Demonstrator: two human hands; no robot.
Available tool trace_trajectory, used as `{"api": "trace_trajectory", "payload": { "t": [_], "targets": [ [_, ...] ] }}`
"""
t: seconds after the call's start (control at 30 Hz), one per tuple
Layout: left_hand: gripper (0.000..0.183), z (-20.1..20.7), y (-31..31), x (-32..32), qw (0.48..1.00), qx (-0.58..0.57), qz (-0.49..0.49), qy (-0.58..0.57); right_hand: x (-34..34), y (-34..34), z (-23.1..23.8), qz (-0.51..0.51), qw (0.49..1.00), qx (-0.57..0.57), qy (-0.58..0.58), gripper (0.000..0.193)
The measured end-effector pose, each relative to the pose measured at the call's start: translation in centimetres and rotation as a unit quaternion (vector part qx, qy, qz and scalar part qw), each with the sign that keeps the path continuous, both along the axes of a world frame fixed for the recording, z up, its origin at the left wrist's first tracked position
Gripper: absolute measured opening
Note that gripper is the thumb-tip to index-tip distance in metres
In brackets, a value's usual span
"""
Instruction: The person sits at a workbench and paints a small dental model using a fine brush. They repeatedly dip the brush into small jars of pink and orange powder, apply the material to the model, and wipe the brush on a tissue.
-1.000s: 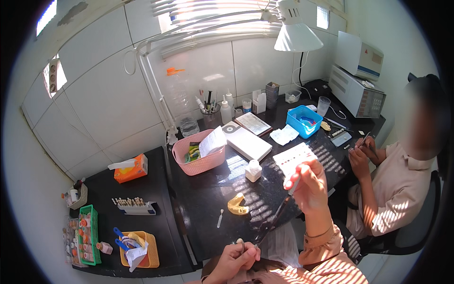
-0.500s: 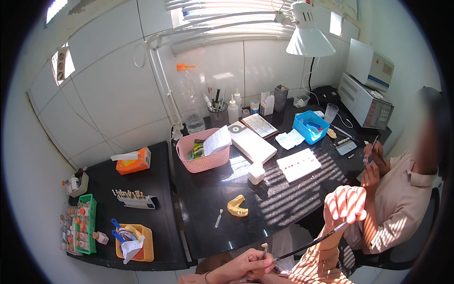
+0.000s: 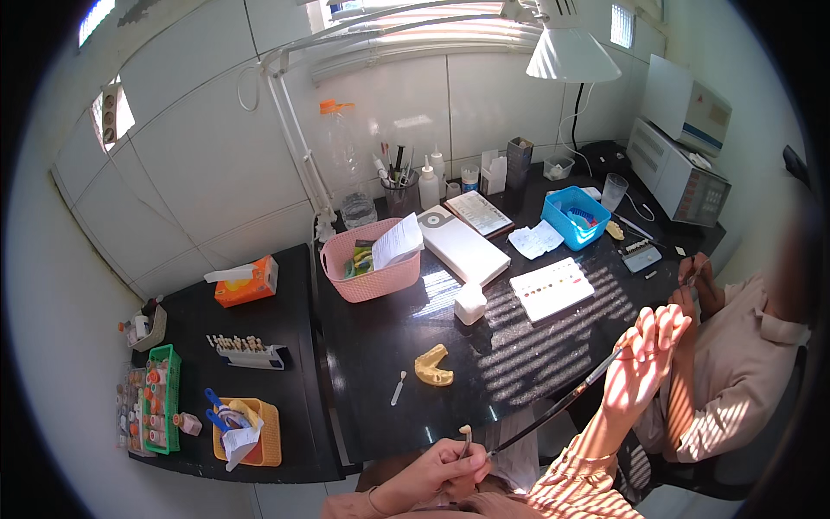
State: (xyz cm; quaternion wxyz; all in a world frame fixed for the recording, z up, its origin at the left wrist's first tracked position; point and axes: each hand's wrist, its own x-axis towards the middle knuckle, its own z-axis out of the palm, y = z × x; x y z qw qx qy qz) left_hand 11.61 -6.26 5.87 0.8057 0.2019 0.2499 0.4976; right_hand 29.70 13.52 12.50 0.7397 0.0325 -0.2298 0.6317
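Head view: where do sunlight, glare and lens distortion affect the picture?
In the head view, striped sunlight crosses the right hand and black table, not the left hand; glare whitens it beside the pink basket; toward the rim, the tiled wall looks curved.

Compared with one second earlier, the right hand [image 3: 641, 362] has moved from right of centre to the lower right, uncovering the white tray [image 3: 553, 303]; the dark brush [image 3: 564, 400] slants less steeply.

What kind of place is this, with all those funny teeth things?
Probably a dental workshop: there's a yellow dental model, a rack of tooth-coloured samples and a white palette with coloured dabs.
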Motion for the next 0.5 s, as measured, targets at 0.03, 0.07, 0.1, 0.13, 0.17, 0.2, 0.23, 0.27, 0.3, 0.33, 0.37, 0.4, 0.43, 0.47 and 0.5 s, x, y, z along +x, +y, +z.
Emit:
{"api": "trace_trajectory", "payload": {
  "t": [0.03,0.07,0.1,0.13,0.17,0.2,0.23,0.27,0.3,0.33,0.37,0.4,0.43,0.47,0.5],
  "targets": [
    [0.032,0.7,0.1,-0.3,1.0,-0.001,0.018,0.008,-0.2,0.0,-0.6,0.017,1.0,0.007,-0.008,0.028],
    [0.032,1.0,0.2,-0.4,0.999,-0.002,0.034,0.016,-0.4,0.1,-1.3,0.034,0.999,0.013,-0.016,0.029],
    [0.031,0.8,-0.3,-0.5,0.998,-0.005,0.058,0.016,-1.4,-0.4,-1.8,0.04,0.998,0.027,-0.033,0.028],
    [0.031,0.6,-0.1,-0.5,0.998,-0.004,0.067,0.015,-1.5,-0.7,-2.3,0.031,0.996,0.054,-0.066,0.028],
    [0.031,0.4,0.0,-0.5,0.997,-0.004,0.077,0.014,-1.8,-1.3,-2.6,0.0,0.993,0.048,-0.111,0.028],
    [0.031,0.3,0.1,-0.4,0.996,-0.002,0.088,0.012,-2.3,-1.8,-2.7,-0.029,0.986,0.043,-0.155,0.029],
    [0.031,0.4,0.3,-0.5,0.995,-0.011,0.1,0.026,-2.8,-2.5,-2.6,-0.042,0.986,0.009,-0.163,0.032],
    [0.031,0.5,0.6,-0.5,0.993,-0.009,0.115,0.032,-2.9,-2.6,-2.6,-0.04,0.984,0.026,-0.17,0.034],
    [0.031,0.6,0.4,-0.6,0.99,-0.007,0.137,0.036,-3.2,-2.8,-2.7,-0.033,0.984,0.02,-0.176,0.036],
    [0.031,0.7,0.5,-0.7,0.987,-0.005,0.155,0.042,-3.3,-3.0,-2.8,-0.032,0.983,0.015,-0.18,0.037],
    [0.031,1.0,0.4,-0.7,0.984,-0.002,0.171,0.056,-3.5,-3.2,-3.0,-0.025,0.98,0.026,-0.195,0.039],
    [0.031,1.0,0.2,-0.7,0.981,0.0,0.182,0.059,-3.6,-3.5,-3.1,-0.018,0.977,0.037,-0.209,0.041],
    [0.032,0.9,0.2,-0.7,0.98,0.003,0.189,0.062,-3.7,-3.6,-3.5,-0.026,0.973,0.051,-0.225,0.043],
    [0.032,0.8,0.1,-0.6,0.978,0.006,0.197,0.065,-3.8,-3.8,-4.1,-0.035,0.971,0.049,-0.231,0.041],
    [0.031,0.8,0.1,-0.6,0.979,0.007,0.193,0.07,-3.7,-3.9,-4.6,-0.037,0.965,0.051,-0.254,0.039]
  ]
}}
